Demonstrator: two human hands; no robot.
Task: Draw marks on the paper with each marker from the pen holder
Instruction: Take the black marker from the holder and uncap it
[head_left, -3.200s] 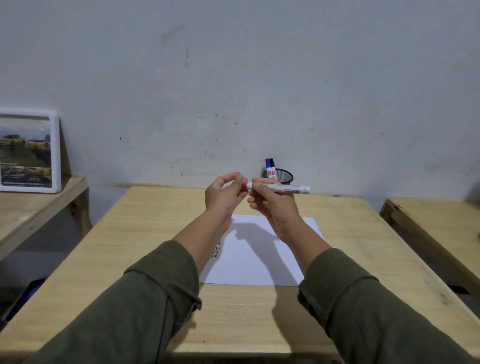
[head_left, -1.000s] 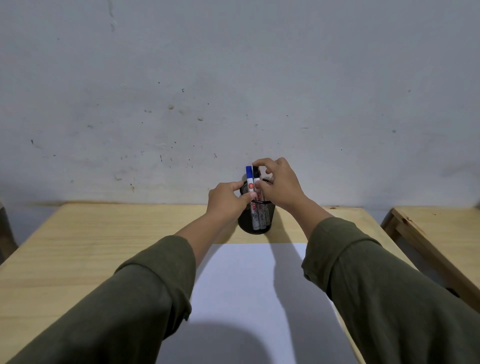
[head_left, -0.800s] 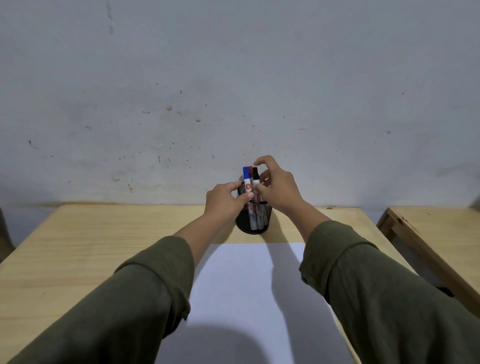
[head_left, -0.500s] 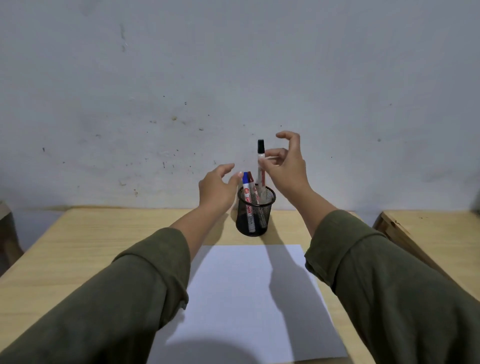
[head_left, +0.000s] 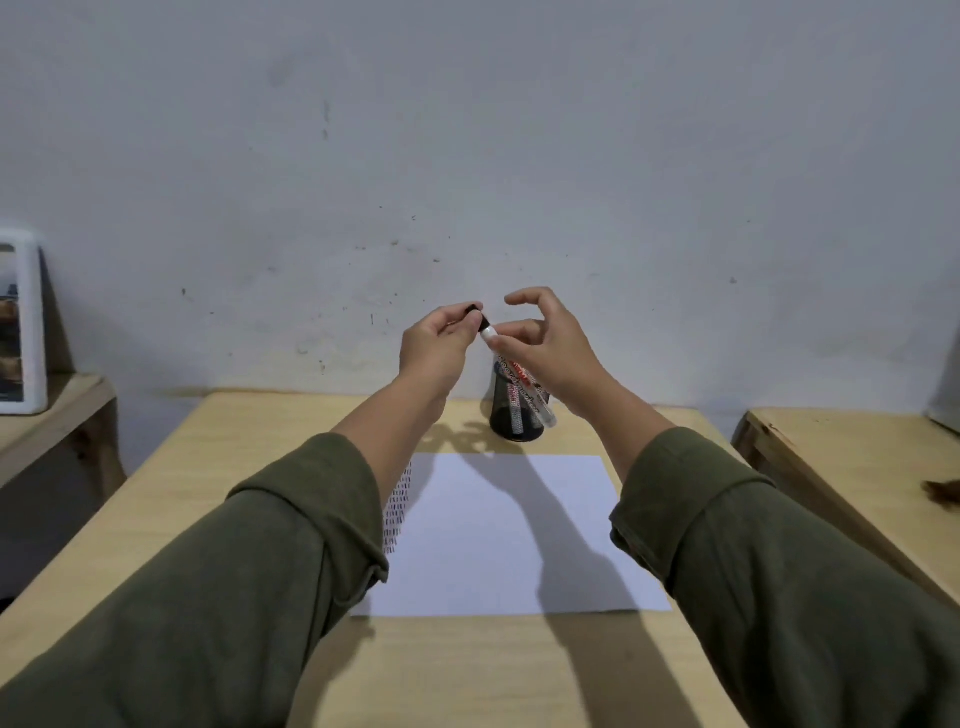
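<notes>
Wall behind is plain grey-white, scuffed. Head view only: wooden tabletop (head_left: 291, 441) in front of it, white paper (head_left: 498, 540) flat in the middle of it.

Pen holder (head_left: 517, 410), black mesh, stands upright on the tabletop just beyond the paper's far edge, close to the wall. Markers inside it, partly hidden by the hand and the held marker; count unclear.

Rows of short red dashes (head_left: 397, 512) sit at the paper's left edge, partly covered by the left forearm.

Both hands are raised above the pen holder. Right hand (head_left: 550, 353): thumb and middle finger pinch the white barrel of a marker (head_left: 519, 379) near its top, index finger lifted clear and curled. Marker is tilted, black-capped end up and to the left, tail end down and to the right, overlapping the pen holder from this angle.

Left hand (head_left: 436, 351): grip closed on the black cap (head_left: 478, 318), fingertips wrapped around it. Cannot tell if the cap is seated or already parted from the barrel.

Olive sleeves on both arms. Framed picture (head_left: 21, 322) on a side shelf, far left of the pen holder. Second wooden surface (head_left: 852, 457) to the right of it.
</notes>
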